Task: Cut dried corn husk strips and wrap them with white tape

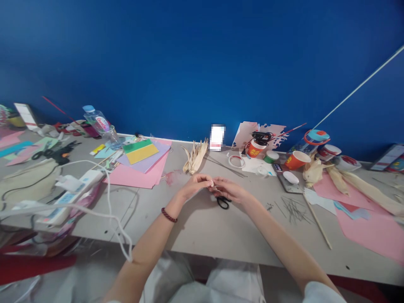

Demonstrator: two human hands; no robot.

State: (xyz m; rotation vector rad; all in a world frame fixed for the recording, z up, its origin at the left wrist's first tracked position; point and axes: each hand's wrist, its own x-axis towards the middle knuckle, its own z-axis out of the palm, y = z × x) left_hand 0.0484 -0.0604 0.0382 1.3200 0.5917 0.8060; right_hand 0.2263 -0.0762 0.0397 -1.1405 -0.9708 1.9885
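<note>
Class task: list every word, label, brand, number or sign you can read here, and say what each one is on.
No text can be read for certain.
Bottle label: pale lettering on red, too blurred.
Left orange cup: yellow markings, too blurred.
Right orange cup: yellow markings, too blurred.
Central upright screen: pixelated, unreadable.

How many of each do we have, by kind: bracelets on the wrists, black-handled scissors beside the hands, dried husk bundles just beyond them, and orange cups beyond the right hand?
Bracelets: 1
Black-handled scissors: 1, by the right hand
Dried husk bundles: 1
Orange cups: 2
Total: 5
</note>
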